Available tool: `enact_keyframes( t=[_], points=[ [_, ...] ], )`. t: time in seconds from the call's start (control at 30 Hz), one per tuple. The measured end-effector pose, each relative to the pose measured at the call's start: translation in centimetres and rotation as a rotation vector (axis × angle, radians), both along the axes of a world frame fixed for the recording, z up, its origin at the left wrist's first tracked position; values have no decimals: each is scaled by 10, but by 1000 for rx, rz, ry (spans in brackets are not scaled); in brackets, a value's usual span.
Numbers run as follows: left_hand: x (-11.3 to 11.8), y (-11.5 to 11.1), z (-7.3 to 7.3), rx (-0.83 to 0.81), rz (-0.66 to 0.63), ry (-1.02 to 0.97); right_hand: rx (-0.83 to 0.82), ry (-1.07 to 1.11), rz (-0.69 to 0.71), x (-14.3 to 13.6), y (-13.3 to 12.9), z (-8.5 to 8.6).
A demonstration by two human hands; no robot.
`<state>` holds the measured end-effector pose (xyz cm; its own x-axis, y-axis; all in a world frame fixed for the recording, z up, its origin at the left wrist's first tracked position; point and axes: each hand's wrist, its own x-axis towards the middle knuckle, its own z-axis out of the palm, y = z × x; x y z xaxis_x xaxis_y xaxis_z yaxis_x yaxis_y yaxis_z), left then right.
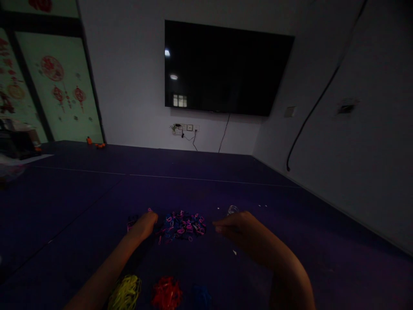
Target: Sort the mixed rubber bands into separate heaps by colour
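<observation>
A loose pile of small elastic bands, pink, blue and black, lies on the dark purple surface between my hands. My left hand is closed at the pile's left side, its fingertips turned away from me. Just above its fingers shows a pink band; whether they grip it is unclear. More bands lie to the left, partly covered by that hand. To the right of the pile, my right hand has thumb and fingers pinched together; anything between them is too small or dark to make out. A clear round object sits behind it, partly hidden.
Nearest me are heaps of yellow bands, red bands and blue bands. A white scrap lies near my right wrist. Orange objects stand far left. A television hangs on the wall.
</observation>
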<state>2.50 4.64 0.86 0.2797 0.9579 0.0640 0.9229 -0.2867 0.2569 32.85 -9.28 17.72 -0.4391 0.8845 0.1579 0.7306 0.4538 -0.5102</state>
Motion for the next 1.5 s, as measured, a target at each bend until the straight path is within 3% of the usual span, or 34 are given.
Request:
enact_keyframes(
  t=[0.33, 0.53, 0.67, 0.73, 0.8, 0.83, 0.97, 1.03, 1.1, 1.17, 1.37, 1.5],
  points=[
    [1, 1, 7, 22, -1, -37, -50, -3, 7, 0, 1, 0],
    [-1, 2, 29, 34, -1, -117, -67, 20, 7, -1, 0, 1],
    [21, -16, 48, 43, -66, -182, -48, 16, 8, 0, 0, 1],
    [42, -36, 51, 48, -199, -311, -21, 25, 5, 1, 0, 0],
    [68, -63, 46, 73, -299, -398, -7, 24, 10, 2, 1, -1],
    [81, -76, 40, 39, -411, -397, -2, 20, 14, 2, 1, -1],
    [124, -116, 0, -106, -753, -314, 11, 8, 34, 3, 1, -2],
    [133, -123, -17, -97, -804, -208, 25, 10, 39, 4, 1, -3],
    [135, -125, -23, -95, -828, -102, 52, 19, 38, 5, 1, -5],
    [130, -125, -15, -95, -811, -94, 69, 28, 30, 6, 1, -6],
    [109, -125, 42, -221, -714, -237, 56, 27, 28, 6, -1, -3],
    [98, -114, 51, -210, -518, -153, 59, 19, 18, 4, -1, -3]
  ],
)
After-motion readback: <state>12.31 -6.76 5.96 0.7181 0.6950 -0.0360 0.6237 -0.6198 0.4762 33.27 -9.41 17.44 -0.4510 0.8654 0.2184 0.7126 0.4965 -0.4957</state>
